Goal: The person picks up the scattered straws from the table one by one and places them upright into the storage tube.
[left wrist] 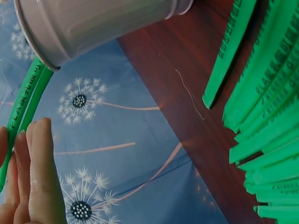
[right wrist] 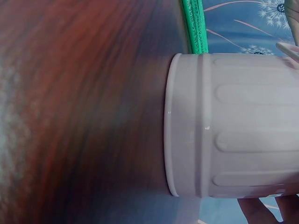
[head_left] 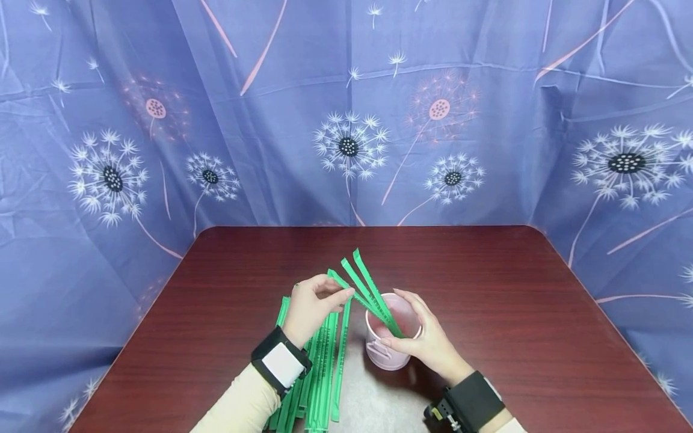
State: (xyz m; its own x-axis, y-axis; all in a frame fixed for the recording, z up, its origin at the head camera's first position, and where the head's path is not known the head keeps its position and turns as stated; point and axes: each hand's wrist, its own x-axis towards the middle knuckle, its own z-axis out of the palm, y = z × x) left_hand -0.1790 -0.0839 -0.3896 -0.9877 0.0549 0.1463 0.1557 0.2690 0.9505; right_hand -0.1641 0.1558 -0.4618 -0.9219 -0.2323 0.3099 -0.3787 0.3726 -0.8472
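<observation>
A: Identify the nearest item.
B: A pile of green wrapped straws (head_left: 325,361), lying on the worktop (head_left: 514,288).
A: State of the fingers?
B: Right hand (head_left: 433,343): thumb and fingers grasp the ribbed pink cup (head_left: 394,356), mouth up, just right of the pile. Left hand (head_left: 314,304): thumb and fingers pinch 1 straw (head_left: 339,281), sloping down to the cup's mouth.
A: Cup contents?
B: 2 leaning straws (head_left: 370,279), upper ends projecting.
A: Background?
B: A blue dandelion-print curtain (head_left: 281,138).

The pink bucket (right wrist: 243,126) seems smooth glossy plastic, the green wrappers (head_left: 326,367) look paper-like, the table (head_left: 498,300) shiny wood, the curtain (head_left: 287,138) matt cloth.
</observation>
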